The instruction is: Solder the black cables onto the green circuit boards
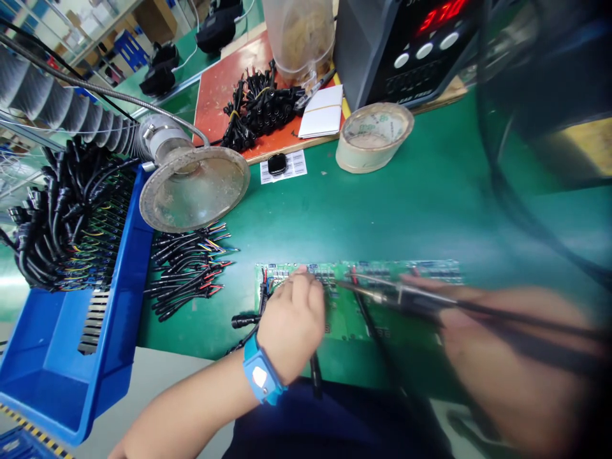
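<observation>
My left hand (294, 315), with a blue wrist strap (262, 373), is curled closed over the left part of a green circuit board (339, 319). A black cable (315, 376) comes out from under it toward me; the fingertips on it are hidden. Blurred by motion, my right hand (507, 344) grips a soldering iron (415, 299), its tip pointing left, close to my left fingers. Another black cable (367, 312) runs off the board between the hands. Farther left, a cable with a black connector (245, 320) lies at the board's edge.
Loose cables with stripped ends (191, 268) lie left of the board, beside a blue bin (115, 319) heaped with cables. A fume extractor hood (196, 188) hangs above them. Behind stand a tape roll (373, 137), a soldering station (406, 57) and bundled black cables (262, 105).
</observation>
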### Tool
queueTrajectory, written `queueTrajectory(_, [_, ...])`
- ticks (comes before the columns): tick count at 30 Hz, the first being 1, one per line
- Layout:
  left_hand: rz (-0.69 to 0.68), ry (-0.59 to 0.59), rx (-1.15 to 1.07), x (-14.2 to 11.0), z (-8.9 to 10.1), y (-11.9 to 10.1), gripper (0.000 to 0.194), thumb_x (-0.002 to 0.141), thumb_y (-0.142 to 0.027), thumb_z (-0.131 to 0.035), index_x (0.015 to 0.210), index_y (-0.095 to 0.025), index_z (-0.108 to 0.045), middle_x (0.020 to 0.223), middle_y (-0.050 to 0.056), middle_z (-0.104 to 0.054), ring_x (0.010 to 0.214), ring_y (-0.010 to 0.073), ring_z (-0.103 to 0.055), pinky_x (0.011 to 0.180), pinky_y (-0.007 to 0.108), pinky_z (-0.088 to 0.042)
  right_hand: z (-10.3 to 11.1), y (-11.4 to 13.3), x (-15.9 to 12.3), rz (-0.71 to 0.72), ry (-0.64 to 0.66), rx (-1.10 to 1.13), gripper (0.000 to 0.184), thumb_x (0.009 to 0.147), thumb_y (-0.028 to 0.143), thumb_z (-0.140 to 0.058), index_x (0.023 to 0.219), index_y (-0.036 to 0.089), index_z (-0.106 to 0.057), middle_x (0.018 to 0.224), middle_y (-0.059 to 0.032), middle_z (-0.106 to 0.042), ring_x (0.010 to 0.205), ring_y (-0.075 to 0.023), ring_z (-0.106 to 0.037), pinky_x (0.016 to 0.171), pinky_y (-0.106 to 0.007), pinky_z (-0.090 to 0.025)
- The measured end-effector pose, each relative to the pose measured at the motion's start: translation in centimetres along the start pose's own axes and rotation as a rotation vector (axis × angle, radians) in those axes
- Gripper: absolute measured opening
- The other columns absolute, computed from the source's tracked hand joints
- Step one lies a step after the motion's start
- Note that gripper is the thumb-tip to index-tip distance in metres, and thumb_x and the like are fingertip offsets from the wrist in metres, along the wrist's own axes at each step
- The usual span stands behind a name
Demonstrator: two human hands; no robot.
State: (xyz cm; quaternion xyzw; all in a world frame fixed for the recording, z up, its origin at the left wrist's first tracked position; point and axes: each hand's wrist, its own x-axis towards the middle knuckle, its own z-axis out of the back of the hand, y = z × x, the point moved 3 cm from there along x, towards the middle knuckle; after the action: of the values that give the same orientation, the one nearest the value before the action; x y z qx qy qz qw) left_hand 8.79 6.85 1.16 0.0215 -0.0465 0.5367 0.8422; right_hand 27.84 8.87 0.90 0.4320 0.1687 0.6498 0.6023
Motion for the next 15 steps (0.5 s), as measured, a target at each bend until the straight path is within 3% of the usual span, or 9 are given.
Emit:
queueTrajectory(3, [0.041, 0.013, 0.054, 0.2, 0.1, -0.3, 0.012, 0.084, -0.006, -0.043, 0.093, -0.006, -0.051, 0.091, 0.015, -0.058, 0.086, 0.0235, -0.060, 0.070, 0.035, -0.053, 0.3, 0.2, 0.0, 0.097, 0.002, -0.097, 0.013, 0.068, 0.027, -0.056, 0.062, 0.023, -0.045, 0.050, 0.0000, -0.046, 0.037, -0.0115, -0.039, 0.033, -0.027, -0.026])
queueTrajectory(15, [0.125, 0.024, 0.148, 0.6, 0.1, -1.2, 0.015, 0.085, -0.006, -0.040, 0.092, -0.008, -0.052, 0.089, 0.013, -0.057, 0.073, 0.0199, -0.059, 0.065, 0.033, -0.052, 0.0, 0.7, -0.3, 0.103, 0.040, -0.121, 0.010, 0.070, 0.026, -0.055, 0.066, 0.022, -0.046, 0.057, -0.0019, -0.051, 0.044, -0.0127, -0.046, 0.035, -0.027, -0.033])
